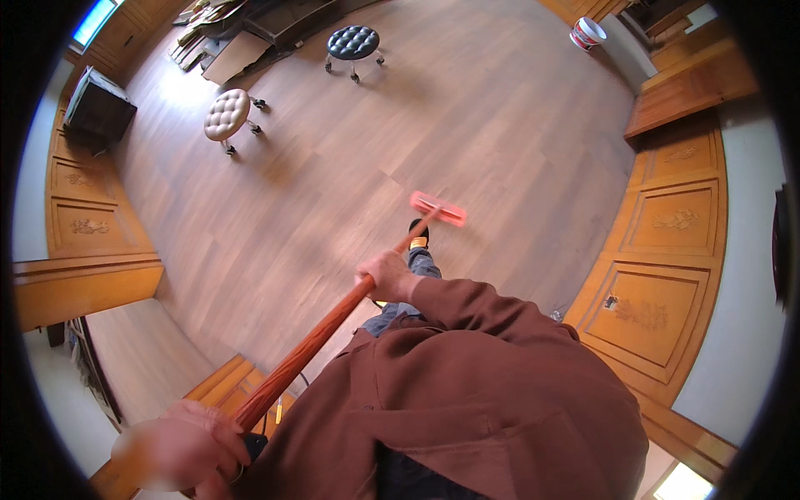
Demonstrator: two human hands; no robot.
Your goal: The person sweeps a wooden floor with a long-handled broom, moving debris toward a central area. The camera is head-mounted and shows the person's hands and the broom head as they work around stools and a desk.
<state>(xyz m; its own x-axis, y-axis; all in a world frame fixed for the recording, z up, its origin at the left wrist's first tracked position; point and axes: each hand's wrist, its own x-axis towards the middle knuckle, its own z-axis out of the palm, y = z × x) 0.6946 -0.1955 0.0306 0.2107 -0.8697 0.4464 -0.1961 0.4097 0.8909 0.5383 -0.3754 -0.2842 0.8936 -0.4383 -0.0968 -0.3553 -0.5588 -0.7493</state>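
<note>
A long-handled broom (312, 340) with a reddish wood-grained shaft slants across the view, from lower left to the middle of the floor. My right hand (389, 276) is wrapped around the shaft about halfway along. Close to the camera, my left hand (209, 437) grips the upper end, partly covered by a blurred round patch. At the far end, the flat pinkish-red broom head (439, 209) is at the wood-plank floor (350, 181), just ahead of my dark shoe (417, 229). Its underside is hidden.
Ahead are a beige tufted rolling stool (227, 115) and a black one (353, 42). Piled boards (206, 28) lie at the back left, near a dark box (100, 106). A white-and-red bucket (587, 34) stands far right. Carved wood panels (662, 312) line the right wall.
</note>
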